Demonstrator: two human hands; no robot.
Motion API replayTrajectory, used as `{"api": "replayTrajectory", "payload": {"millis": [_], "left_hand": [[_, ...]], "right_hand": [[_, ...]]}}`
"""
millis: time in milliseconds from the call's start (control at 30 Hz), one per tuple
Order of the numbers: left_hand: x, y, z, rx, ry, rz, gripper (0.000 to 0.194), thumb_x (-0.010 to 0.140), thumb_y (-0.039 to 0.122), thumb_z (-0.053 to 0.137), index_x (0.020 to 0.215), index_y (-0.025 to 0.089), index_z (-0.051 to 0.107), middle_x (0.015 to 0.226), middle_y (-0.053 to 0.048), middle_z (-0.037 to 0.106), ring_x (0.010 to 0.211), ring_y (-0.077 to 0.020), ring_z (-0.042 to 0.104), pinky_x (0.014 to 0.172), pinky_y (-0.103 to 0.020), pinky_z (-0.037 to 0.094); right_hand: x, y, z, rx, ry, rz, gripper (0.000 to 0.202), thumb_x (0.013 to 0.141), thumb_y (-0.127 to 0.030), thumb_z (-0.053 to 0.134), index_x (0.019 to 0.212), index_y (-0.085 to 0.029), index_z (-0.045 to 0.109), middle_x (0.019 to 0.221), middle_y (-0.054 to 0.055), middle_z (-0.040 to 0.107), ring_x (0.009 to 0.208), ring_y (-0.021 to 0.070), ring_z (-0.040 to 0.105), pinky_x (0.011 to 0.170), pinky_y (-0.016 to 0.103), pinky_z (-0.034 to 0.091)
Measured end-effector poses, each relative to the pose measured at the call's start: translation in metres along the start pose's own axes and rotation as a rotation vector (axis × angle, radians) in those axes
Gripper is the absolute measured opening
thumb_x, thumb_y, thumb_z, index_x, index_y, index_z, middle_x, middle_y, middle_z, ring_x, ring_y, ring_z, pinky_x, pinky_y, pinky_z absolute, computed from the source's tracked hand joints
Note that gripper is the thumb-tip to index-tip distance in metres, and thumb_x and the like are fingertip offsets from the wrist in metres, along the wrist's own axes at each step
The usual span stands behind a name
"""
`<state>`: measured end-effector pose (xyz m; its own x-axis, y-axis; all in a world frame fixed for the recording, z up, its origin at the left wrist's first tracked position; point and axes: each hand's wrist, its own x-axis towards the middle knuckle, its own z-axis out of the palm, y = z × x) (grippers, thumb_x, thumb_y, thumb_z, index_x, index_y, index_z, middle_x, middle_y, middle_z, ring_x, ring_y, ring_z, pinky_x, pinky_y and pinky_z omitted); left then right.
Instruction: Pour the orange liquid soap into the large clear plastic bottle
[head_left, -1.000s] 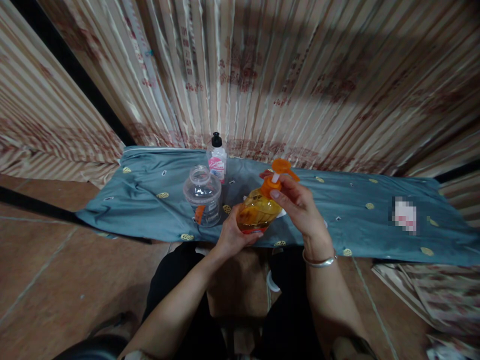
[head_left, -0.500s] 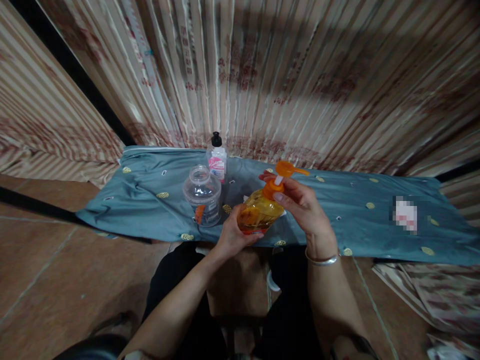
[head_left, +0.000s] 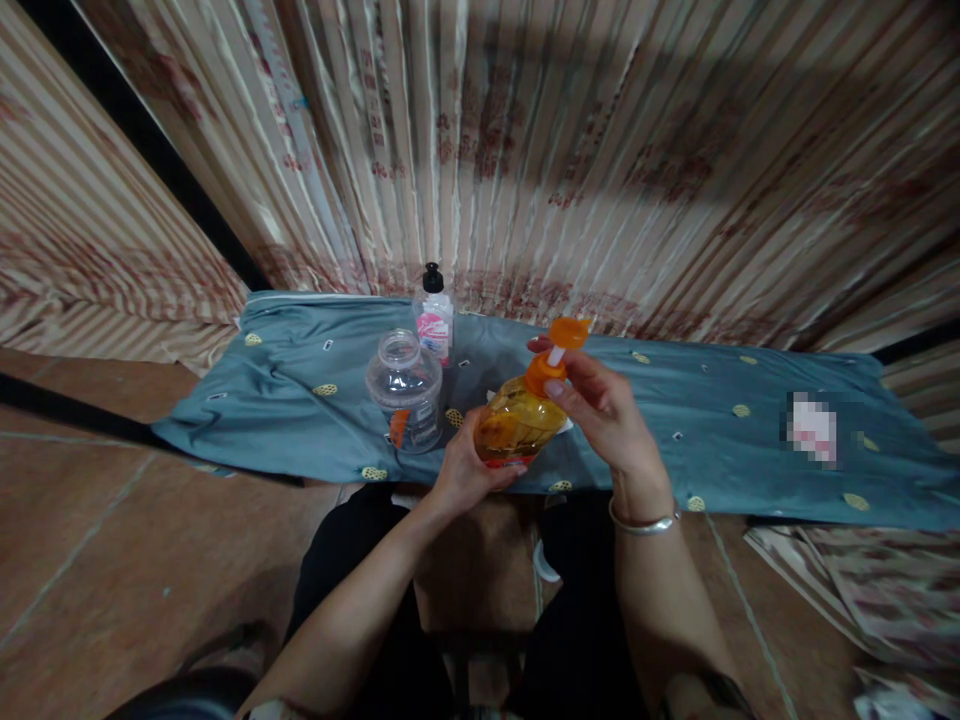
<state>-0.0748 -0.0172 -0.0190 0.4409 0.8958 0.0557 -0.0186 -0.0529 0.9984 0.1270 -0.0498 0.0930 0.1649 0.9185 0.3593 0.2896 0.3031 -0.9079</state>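
Striped beige fabric curtain (head_left: 525, 150) hung behind narrow, blue-green cloth-covered table (head_left: 720, 425). Your left hand (head_left: 466, 462) clasped transparent plastic bottle of amber liquid (head_left: 519, 425) near table's front edge, long axis slanting up rightward. Your right hand (head_left: 619, 418), nearer its top, pinched orange plastic pump collar (head_left: 544, 374). Wide clear plastic jar (head_left: 409, 385) stood left of bottle.

Hands (head_left: 463, 468) gripping pump bottle (head_left: 519, 425), pixelated packet (head_left: 812, 430) perhaps

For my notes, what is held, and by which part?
A transparent yellow plastic bottle: left hand around its lower body, right hand on its orange pump collar.
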Motion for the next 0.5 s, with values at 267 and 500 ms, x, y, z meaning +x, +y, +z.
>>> {"api": "replayTrajectory", "payload": {"millis": [267,500], "left_hand": [[0.000,0.002,0.001,-0.009,-0.007,-0.004,0.088,0.065,0.031,0.111,0.140,0.023,0.066,0.137,-0.012,0.088,0.130,-0.0383,0.087,0.118,-0.057,0.069],[-0.001,0.002,-0.001,-0.011,-0.023,-0.026,0.089,0.067,0.029,0.110,0.143,0.022,0.065,0.146,-0.015,0.086,0.139,-0.0402,0.084,0.124,-0.059,0.067]], "right_hand": [[-0.002,0.004,0.010,-0.072,0.149,0.011,0.061,0.083,-0.071,0.106,0.124,-0.032,0.082,0.135,0.008,0.088,0.142,0.0374,0.077,0.130,0.057,0.060],[-0.001,-0.008,0.003,0.043,-0.015,0.070,0.055,0.089,-0.074,0.100,0.124,-0.034,0.087,0.141,0.010,0.089,0.150,0.0382,0.075,0.133,0.058,0.057]]}}
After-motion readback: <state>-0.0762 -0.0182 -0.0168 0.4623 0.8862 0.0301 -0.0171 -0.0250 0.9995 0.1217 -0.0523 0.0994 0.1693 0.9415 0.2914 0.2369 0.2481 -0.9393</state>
